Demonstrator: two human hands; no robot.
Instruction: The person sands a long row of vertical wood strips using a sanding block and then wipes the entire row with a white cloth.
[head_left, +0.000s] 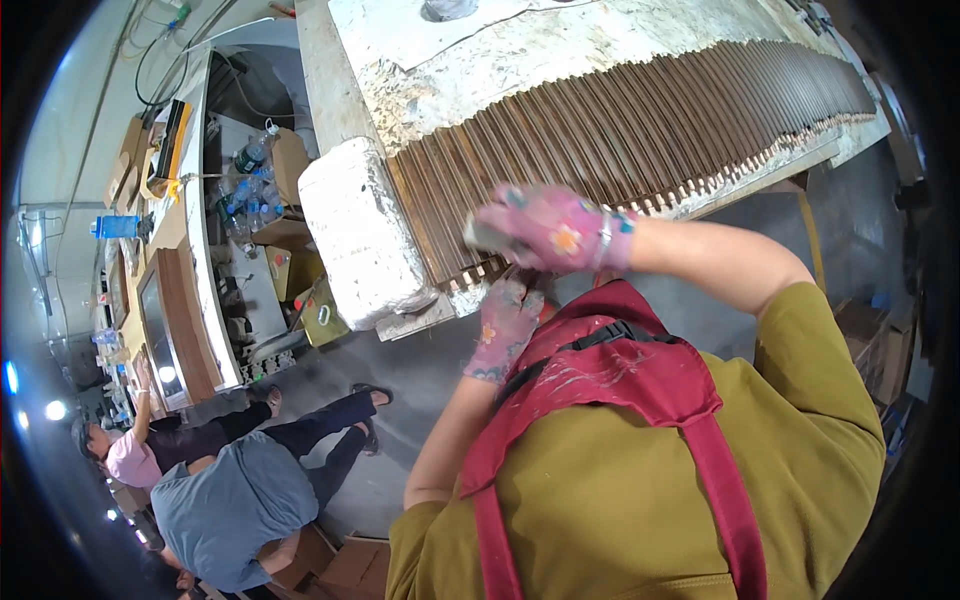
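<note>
Dark brown wooden strips (560, 140) lie side by side in a long row on the bench, their pale ends along the near edge. Over the left part of the row is my right hand (560, 230), in a pink flowered glove with grey fingers. Its fingers are curled and slightly blurred; what they hold, if anything, is hidden. Lower down, my left hand (507, 322), gloved alike, is at the near ends of the strips. Those fingers are bent together too, and I cannot make out what is between them.
A white wrapped block (362, 235) stands at the row's left end. Pale, stained sheeting (600, 50) covers the bench behind the strips. Left of the bench, a shelf holds plastic bottles (258, 190) and a yellow-green can (320, 315). Two people (235, 500) are at the lower left.
</note>
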